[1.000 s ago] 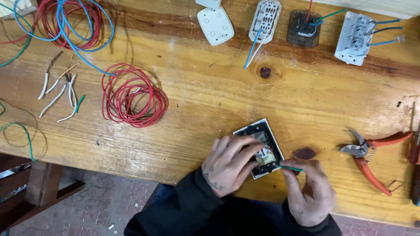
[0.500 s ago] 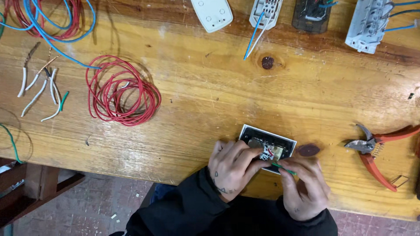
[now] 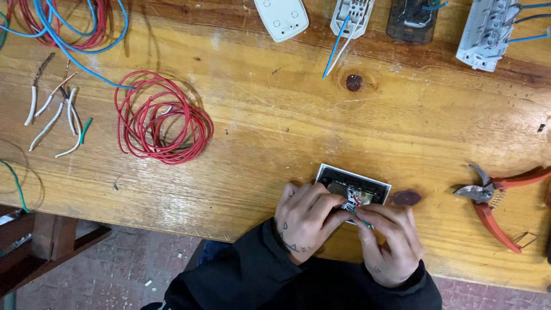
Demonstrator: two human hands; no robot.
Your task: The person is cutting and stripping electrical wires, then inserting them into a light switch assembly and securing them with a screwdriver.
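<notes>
A rectangular switch plate (image 3: 354, 186) with a white rim and a dark inside lies on the wooden workbench (image 3: 275, 132), near its front edge and a little right of the middle. Its long axis runs nearly side to side, tilted slightly so that the right end sits lower than the left. The open back faces up, showing a grey module with a speck of red in it. Only the far half of the plate shows; the near half is covered by the two hands.

The left hand (image 3: 307, 221) comes in from the lower left and lies over the plate's near left corner, its fingers curled onto the module and holding it in place. The right hand (image 3: 389, 244) sits just below and to the right of the plate, its thumb and forefinger pinched on a thin green wire (image 3: 359, 217) that slants up and to the left into the module. The two hands touch each other at the fingertips, right over the plate's near edge. Both wrists are in black sleeves.

Just right of the plate there is a dark knot in the wood. Further right, well apart from the hands, lie red-handled pliers (image 3: 499, 198), with the jaws pointing left towards the plate. A coil of red wire (image 3: 158, 117) lies well off to the left, with short white and green wire offcuts (image 3: 54, 117) beyond it. Along the far edge sit several white and dark socket parts (image 3: 281, 17), some with blue wires (image 3: 336, 49).
</notes>
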